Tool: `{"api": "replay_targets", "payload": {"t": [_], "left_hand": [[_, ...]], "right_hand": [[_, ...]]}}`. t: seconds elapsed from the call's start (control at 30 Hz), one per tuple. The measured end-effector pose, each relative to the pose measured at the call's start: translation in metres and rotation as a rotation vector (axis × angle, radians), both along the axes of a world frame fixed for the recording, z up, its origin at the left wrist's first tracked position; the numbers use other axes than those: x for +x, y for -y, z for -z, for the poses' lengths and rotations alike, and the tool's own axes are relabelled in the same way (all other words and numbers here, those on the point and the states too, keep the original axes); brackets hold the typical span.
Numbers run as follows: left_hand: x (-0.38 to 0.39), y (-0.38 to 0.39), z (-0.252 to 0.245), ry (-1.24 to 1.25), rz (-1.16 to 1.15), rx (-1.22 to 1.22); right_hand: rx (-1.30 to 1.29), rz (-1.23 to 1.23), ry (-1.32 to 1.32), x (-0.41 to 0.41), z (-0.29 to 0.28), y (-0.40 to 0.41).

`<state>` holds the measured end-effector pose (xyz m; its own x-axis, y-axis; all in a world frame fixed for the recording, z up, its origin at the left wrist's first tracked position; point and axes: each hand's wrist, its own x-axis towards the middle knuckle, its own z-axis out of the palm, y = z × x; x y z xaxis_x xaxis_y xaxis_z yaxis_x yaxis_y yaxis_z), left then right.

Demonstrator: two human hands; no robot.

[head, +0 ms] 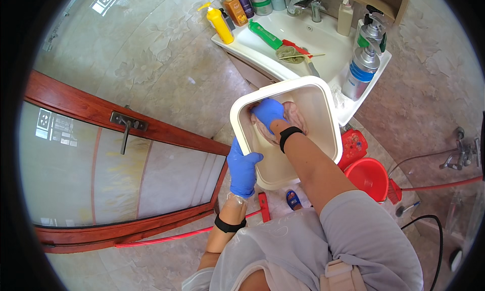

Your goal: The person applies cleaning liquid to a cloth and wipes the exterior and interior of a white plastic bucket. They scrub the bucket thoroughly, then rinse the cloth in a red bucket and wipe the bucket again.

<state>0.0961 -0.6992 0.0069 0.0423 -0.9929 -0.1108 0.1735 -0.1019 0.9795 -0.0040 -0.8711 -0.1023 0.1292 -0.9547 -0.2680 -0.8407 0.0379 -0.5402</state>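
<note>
A cream plastic bin (286, 169) is tilted in front of me, its open top facing up toward the camera. My left hand (242, 169), in a blue glove, grips the bin's near left rim, thumb over the edge. My right hand (268, 112), gloved in blue too, reaches inside and presses a wet pinkish cloth (294, 114) against the bin's inner surface. The right fingertips are hidden, so how they hold the cloth does not show.
Behind the bin is a white washbasin (329, 33) with a green bottle (266, 35), a mesh cloth (291, 54) and pump bottles. A red bucket (367, 179) stands right. A wooden-framed door (174, 139) is at left; a red-handled floor tool (264, 207) lies below.
</note>
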Motion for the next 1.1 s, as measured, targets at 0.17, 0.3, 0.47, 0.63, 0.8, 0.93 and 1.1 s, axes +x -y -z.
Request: {"api": "replay_targets", "payload": {"t": [0.17,0.3,0.47,0.63,0.8,0.93,1.1], "left_hand": [[0.010,-0.005,0.017,0.037,-0.074,-0.022],[-0.004,-0.008,0.033,0.136,-0.071,0.007],[-0.022,-0.007,0.025,-0.078,0.033,0.095],[-0.008,-0.010,0.043,-0.089,0.022,0.107],[0.012,-0.008,0.056,-0.100,-0.042,0.089],[0.019,0.020,0.074,-0.092,-0.107,-0.009],[0.057,0.045,0.095,-0.015,-0.173,-0.049]], "right_hand": [[0.136,-0.046,-0.020,0.012,-0.003,-0.017],[0.023,0.062,-0.098,0.014,0.069,-0.021],[0.274,0.173,-0.027,-0.022,0.142,0.007],[0.453,0.050,0.657,-0.012,0.132,0.008],[0.424,0.056,1.087,0.018,0.063,-0.013],[0.358,-0.085,0.995,0.002,0.015,-0.007],[0.232,-0.314,0.805,-0.025,-0.048,-0.006]]}}
